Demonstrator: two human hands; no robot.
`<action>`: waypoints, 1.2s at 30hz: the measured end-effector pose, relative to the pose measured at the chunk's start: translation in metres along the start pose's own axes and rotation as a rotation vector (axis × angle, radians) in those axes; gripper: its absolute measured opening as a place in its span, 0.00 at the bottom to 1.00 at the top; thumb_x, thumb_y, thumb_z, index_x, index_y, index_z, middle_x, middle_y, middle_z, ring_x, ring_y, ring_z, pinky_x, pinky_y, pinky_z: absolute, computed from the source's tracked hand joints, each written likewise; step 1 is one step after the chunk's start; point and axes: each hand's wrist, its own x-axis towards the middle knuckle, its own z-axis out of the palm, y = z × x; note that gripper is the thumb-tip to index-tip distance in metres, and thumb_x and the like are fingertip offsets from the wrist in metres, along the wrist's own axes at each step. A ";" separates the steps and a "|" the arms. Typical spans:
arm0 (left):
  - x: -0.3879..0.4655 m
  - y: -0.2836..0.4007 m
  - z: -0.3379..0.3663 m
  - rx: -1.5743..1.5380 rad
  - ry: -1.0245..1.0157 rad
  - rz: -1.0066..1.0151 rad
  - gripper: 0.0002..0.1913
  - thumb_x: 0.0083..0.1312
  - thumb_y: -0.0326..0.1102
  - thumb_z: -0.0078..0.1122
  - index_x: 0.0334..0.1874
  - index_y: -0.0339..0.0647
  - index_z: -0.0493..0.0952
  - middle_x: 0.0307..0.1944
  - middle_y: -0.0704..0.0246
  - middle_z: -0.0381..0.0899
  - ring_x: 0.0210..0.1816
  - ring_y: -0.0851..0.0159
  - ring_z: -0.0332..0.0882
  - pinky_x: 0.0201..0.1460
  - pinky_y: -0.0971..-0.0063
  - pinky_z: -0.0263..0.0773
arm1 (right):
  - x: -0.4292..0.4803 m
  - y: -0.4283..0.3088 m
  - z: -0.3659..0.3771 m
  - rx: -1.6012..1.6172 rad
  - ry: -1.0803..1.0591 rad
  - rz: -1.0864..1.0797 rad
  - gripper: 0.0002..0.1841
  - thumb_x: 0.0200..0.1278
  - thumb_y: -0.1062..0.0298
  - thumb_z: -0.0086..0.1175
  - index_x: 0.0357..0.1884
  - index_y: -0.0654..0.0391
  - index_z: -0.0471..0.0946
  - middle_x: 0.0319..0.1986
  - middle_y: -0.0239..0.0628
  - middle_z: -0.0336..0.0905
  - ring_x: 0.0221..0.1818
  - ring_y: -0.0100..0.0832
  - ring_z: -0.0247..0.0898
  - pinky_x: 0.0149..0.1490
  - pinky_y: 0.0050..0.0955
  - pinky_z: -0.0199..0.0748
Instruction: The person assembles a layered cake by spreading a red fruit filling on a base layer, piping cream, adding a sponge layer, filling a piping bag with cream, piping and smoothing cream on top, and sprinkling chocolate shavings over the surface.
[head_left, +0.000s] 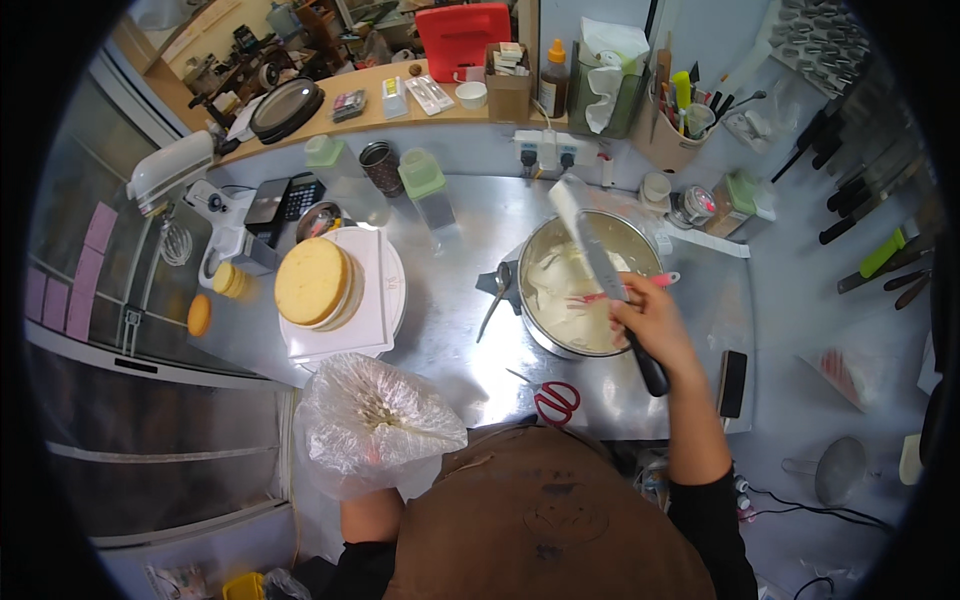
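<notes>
In my right hand (651, 319) is the black handle of a long icing spatula (592, 251), its blade smeared with white cream at the tip. The blade passes over a metal bowl (530, 330) of whipped cream (555, 319), where a pink-handled tool (664, 280) also rests. My left hand is mostly hidden behind or inside a clear plastic bag (375, 420) at the lower left, so its fingers cannot be made out. Left of the bowl, round yellow sponge cake layers (311, 281) are stacked on a white board (367, 322).
Red-handled scissors (556, 403) lie by the table's near edge, a spoon (495, 300) left of the bowl and a phone (732, 384) at right. A stand mixer (172, 169), green-lidded containers (429, 191) and a tool holder (667, 135) stand behind. Knives (840, 225) hang at right.
</notes>
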 end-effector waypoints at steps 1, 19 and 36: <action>0.006 -0.003 0.002 -0.003 -0.007 -0.012 0.37 0.54 0.51 0.75 0.62 0.39 0.71 0.51 0.62 0.79 0.52 0.62 0.78 0.57 0.66 0.77 | -0.018 -0.004 -0.012 -0.050 0.062 0.038 0.22 0.65 0.78 0.57 0.63 0.59 0.75 0.35 0.37 0.81 0.34 0.28 0.77 0.42 0.26 0.76; 0.055 -0.035 0.016 -0.026 -0.089 -0.157 0.39 0.51 0.52 0.77 0.62 0.39 0.71 0.51 0.62 0.79 0.51 0.61 0.79 0.56 0.65 0.78 | -0.227 0.015 -0.089 -1.030 0.427 -0.074 0.28 0.58 0.83 0.58 0.58 0.42 0.83 0.36 0.40 0.74 0.37 0.40 0.73 0.43 0.32 0.73; 0.045 -0.017 -0.006 -0.020 -0.057 -0.155 0.42 0.48 0.53 0.78 0.62 0.38 0.71 0.51 0.61 0.79 0.50 0.60 0.79 0.54 0.65 0.78 | -0.199 0.072 -0.086 -0.200 0.374 0.420 0.12 0.70 0.63 0.59 0.32 0.59 0.84 0.17 0.26 0.76 0.15 0.15 0.64 0.19 0.19 0.56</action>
